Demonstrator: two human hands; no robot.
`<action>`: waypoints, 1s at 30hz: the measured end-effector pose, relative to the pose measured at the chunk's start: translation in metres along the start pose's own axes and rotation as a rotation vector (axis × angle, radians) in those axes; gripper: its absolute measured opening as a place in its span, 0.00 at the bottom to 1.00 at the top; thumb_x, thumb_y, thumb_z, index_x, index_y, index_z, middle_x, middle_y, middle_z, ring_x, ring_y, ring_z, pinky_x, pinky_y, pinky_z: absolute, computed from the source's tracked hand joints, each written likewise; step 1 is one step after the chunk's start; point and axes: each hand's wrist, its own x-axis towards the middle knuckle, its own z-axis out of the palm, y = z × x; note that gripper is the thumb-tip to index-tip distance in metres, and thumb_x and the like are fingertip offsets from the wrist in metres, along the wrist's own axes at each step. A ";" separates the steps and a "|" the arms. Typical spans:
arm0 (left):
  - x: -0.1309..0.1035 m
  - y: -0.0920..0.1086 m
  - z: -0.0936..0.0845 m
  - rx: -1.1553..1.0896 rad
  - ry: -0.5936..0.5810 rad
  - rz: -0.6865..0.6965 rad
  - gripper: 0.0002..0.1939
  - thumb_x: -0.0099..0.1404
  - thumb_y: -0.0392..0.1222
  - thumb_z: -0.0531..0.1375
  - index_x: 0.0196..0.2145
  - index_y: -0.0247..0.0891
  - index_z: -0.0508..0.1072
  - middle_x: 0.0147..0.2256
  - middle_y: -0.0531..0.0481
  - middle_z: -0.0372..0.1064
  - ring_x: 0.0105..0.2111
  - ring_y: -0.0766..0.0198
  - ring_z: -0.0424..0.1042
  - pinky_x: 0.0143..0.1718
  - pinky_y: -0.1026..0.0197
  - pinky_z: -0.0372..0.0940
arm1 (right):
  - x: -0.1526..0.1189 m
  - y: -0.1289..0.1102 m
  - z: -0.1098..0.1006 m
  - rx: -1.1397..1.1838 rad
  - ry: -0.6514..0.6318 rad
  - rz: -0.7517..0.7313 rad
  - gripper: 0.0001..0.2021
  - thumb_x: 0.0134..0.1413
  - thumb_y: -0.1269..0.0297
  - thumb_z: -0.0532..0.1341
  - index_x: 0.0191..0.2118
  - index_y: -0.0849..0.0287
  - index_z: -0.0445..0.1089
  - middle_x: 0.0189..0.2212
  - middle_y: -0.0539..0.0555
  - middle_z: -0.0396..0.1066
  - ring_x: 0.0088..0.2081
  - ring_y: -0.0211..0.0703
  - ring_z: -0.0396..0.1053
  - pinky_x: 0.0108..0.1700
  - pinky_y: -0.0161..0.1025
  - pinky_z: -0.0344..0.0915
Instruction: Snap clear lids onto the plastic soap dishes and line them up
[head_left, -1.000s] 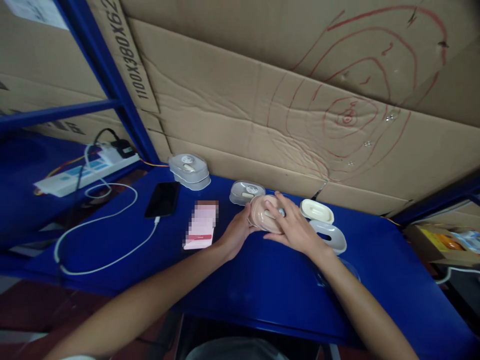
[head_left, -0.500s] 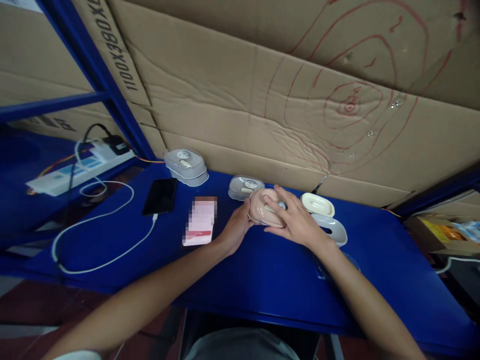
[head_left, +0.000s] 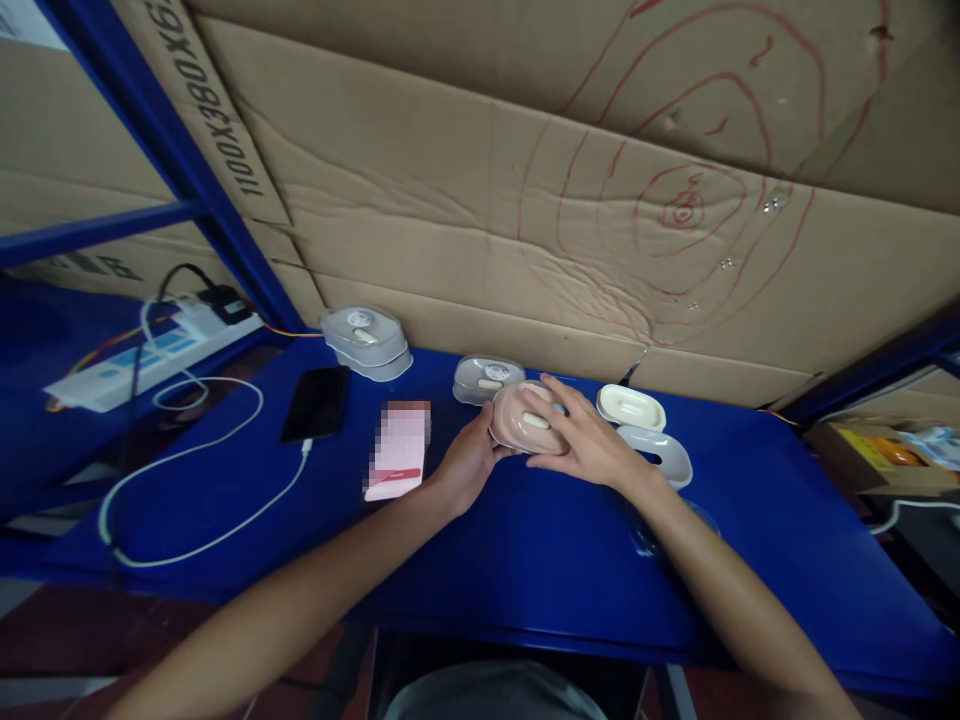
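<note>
A pinkish oval soap box (head_left: pixel 517 425) with a clear lid is held between my two hands above the table. My left hand (head_left: pixel 472 455) grips its left end and underside, its fingers partly hidden. My right hand (head_left: pixel 589 435) lies over the top and right end, fingers curved around it. Just behind stands a grey soap box (head_left: pixel 476 385) with a clear lid and a round sticker. Right of my right hand are a cream soap dish base (head_left: pixel 634 408) and a white tray (head_left: pixel 671 460) with a dark slot. A clear lid (head_left: pixel 694 520) lies partly hidden behind my right forearm.
More grey lidded soap boxes (head_left: pixel 367 345) are stacked at the back left. A lit phone (head_left: pixel 401 450) and a dark phone (head_left: pixel 315 403) on a white cable lie on the blue table (head_left: pixel 525 570). A power strip (head_left: pixel 150 365) sits left; cardboard (head_left: pixel 420 180) walls the back.
The soap box has tilted slightly in my hands, which keep hold of it. The whole view has shifted a little; the things on the table have stayed in place.
</note>
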 end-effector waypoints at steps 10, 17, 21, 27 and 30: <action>0.000 0.001 -0.002 0.047 -0.085 0.082 0.25 0.75 0.60 0.60 0.58 0.40 0.78 0.57 0.41 0.78 0.54 0.52 0.76 0.51 0.56 0.70 | -0.001 -0.013 -0.008 -0.172 0.020 -0.006 0.41 0.66 0.43 0.64 0.78 0.42 0.49 0.78 0.64 0.43 0.74 0.75 0.52 0.69 0.71 0.57; 0.005 -0.003 -0.005 0.070 -0.058 -0.032 0.26 0.73 0.59 0.62 0.56 0.35 0.77 0.54 0.36 0.78 0.50 0.50 0.77 0.46 0.54 0.71 | -0.002 0.004 0.006 0.058 -0.053 0.056 0.52 0.60 0.41 0.69 0.79 0.49 0.42 0.76 0.67 0.48 0.75 0.68 0.51 0.70 0.64 0.59; 0.002 -0.005 -0.005 0.206 -0.057 -0.014 0.28 0.72 0.49 0.64 0.66 0.41 0.67 0.62 0.37 0.71 0.57 0.50 0.74 0.58 0.49 0.68 | -0.007 0.025 0.009 0.064 -0.113 0.178 0.52 0.60 0.47 0.71 0.79 0.51 0.42 0.76 0.68 0.49 0.75 0.68 0.50 0.71 0.66 0.58; -0.008 -0.007 -0.002 0.588 -0.061 0.071 0.29 0.69 0.43 0.61 0.66 0.47 0.65 0.68 0.40 0.62 0.61 0.50 0.69 0.58 0.48 0.67 | 0.007 0.065 0.010 0.042 -0.210 0.285 0.50 0.56 0.49 0.74 0.76 0.50 0.49 0.74 0.69 0.54 0.73 0.69 0.56 0.68 0.69 0.58; -0.008 -0.010 -0.003 0.615 -0.094 0.030 0.24 0.68 0.44 0.61 0.61 0.44 0.71 0.60 0.41 0.69 0.57 0.49 0.71 0.56 0.48 0.68 | 0.019 0.068 0.006 0.018 -0.223 0.291 0.52 0.53 0.44 0.75 0.77 0.51 0.51 0.77 0.70 0.49 0.77 0.74 0.46 0.70 0.77 0.47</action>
